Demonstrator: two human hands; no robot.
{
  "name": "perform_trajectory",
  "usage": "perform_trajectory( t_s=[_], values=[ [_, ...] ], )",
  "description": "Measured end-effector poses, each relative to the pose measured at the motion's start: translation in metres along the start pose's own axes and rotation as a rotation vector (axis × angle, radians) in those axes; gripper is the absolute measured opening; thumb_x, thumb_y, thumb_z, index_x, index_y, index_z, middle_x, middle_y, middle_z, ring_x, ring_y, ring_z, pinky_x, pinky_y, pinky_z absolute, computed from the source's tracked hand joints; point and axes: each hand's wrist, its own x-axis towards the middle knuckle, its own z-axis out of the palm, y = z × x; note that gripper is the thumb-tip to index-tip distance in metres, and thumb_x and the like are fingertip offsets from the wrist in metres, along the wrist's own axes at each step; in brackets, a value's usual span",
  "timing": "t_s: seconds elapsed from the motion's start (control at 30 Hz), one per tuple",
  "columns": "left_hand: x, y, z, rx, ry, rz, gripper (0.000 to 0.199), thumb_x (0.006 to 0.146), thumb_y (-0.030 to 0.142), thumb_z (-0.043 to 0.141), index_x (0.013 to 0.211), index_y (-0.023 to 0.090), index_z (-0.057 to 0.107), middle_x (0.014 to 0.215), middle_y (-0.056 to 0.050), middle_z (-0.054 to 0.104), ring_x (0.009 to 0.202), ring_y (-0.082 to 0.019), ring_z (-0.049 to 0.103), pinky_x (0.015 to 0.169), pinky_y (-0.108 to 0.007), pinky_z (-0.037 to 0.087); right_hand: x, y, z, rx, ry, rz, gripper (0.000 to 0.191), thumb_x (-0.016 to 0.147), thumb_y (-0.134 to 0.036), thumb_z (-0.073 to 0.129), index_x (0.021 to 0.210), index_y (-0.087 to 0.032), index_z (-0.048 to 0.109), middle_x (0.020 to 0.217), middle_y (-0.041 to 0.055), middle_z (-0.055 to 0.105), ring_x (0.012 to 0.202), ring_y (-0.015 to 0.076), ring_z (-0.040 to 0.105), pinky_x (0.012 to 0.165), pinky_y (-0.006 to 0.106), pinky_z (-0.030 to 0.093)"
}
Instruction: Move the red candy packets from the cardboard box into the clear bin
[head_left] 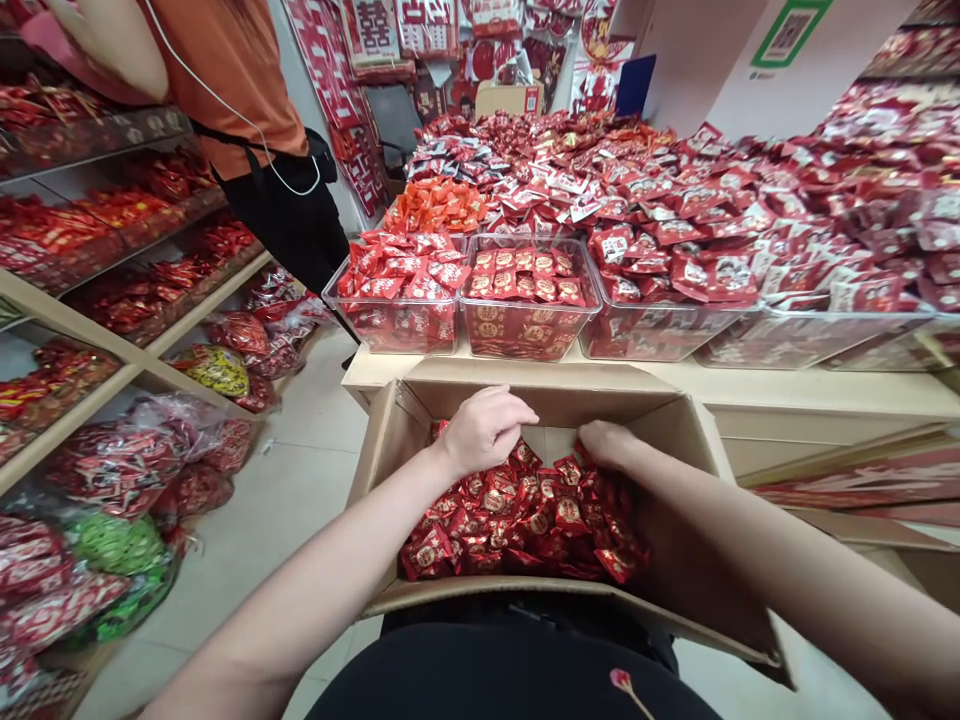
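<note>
An open cardboard box (555,400) stands before me, with many small red-and-gold wrapped candies (517,510) heaped in its near part. Above the heap's left side is my left hand (487,428), its fingers curled inward; anything inside them is hidden. My right hand (606,443) reaches down inside the box at the right, close to the candies. Its fingers are bent under and partly out of sight, so what they grip does not show. Just beyond the box, a clear plastic bin (529,325) holds neat rows of similar red-and-gold packets.
More clear bins (660,335) of red packets line the counter edge (825,395). Shelves (75,400) with wrapped sweets run along the left, above bagged goods (120,460) near the floor. A person in an orange top (232,80) stands at the left. Another cardboard box (885,540) sits right.
</note>
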Motion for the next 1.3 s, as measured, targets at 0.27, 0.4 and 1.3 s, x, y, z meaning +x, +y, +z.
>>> perform_trajectory(
  t_s=[0.27, 0.4, 1.3],
  values=[
    [0.002, 0.018, 0.008, -0.682, -0.129, -0.626, 0.046, 0.072, 0.027, 0.057, 0.115, 0.016, 0.045, 0.102, -0.011, 0.06, 0.085, -0.016, 0.059, 0.072, -0.029, 0.048, -0.072, -0.027, -0.026, 1.03, 0.186, -0.342, 0.024, 0.072, -0.041, 0.053, 0.073, -0.017, 0.053, 0.058, -0.0021, 0.054, 0.049, 0.009, 0.047, 0.048, 0.023, 0.038],
    [0.005, 0.023, 0.011, -0.821, -0.151, -0.75, 0.034, 0.071, 0.035, 0.057, 0.098, 0.014, 0.057, 0.075, -0.004, 0.065, 0.056, -0.011, 0.058, 0.054, -0.024, 0.047, -0.079, -0.035, -0.018, 1.318, 0.247, -0.364, 0.022, 0.067, -0.039, 0.06, 0.065, -0.019, 0.052, 0.05, -0.0055, 0.049, 0.043, 0.007, 0.042, 0.043, 0.02, 0.032],
    [0.02, 0.037, -0.009, -0.238, -0.152, -0.362, 0.026, 0.075, 0.023, 0.05, 0.101, 0.018, 0.051, 0.088, -0.003, 0.06, 0.077, -0.013, 0.055, 0.07, -0.024, 0.044, -0.088, -0.03, -0.049, 0.799, 0.374, -0.507, 0.022, 0.078, -0.032, 0.048, 0.094, -0.021, 0.059, 0.089, 0.0047, 0.063, 0.082, 0.0174, 0.057, 0.076, 0.03, 0.045]
  ],
)
